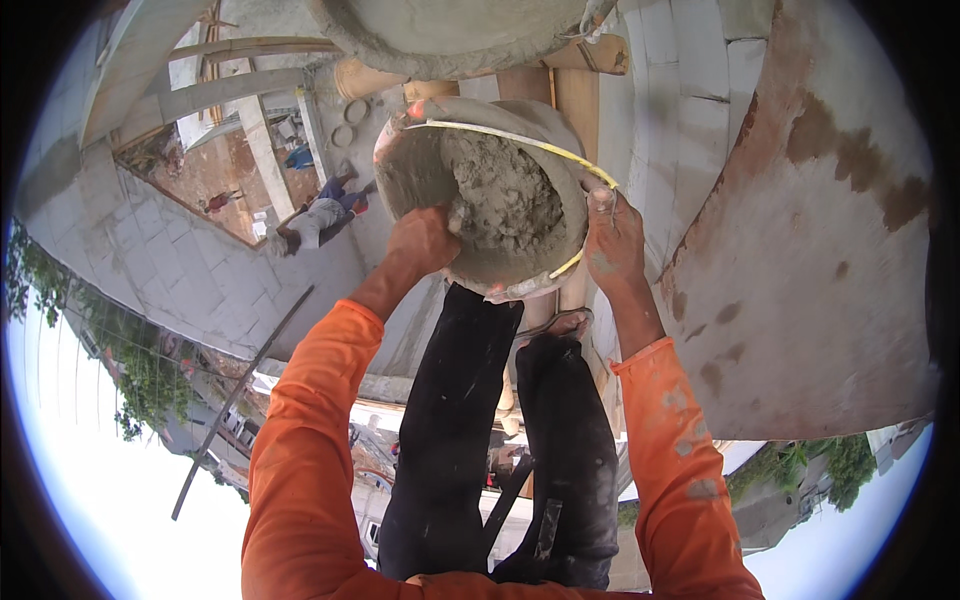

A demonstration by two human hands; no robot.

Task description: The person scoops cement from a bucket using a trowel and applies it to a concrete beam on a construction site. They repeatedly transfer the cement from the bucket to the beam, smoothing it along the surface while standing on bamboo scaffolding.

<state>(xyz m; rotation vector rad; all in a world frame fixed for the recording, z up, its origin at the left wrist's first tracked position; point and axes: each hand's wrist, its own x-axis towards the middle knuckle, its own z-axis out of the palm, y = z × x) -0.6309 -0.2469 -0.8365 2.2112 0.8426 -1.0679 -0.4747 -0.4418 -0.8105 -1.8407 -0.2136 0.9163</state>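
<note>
My left fingers [436, 238] curl at one rim, what they grip unclear, and my right fingers [601, 212] clasp the other side of the round, mortar-crusted grey bucket [410, 172] between them, its lumpy grey mortar heap [510, 190] suggesting work only partway, a cement-coated round basin [420, 66] lying beyond.

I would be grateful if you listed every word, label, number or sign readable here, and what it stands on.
There are none that can be read.
Bucket: no lettering shows.
Orange sleeve: no print, only cloth.
Pale items on the ground: too small to tell whether they bear text.
</note>
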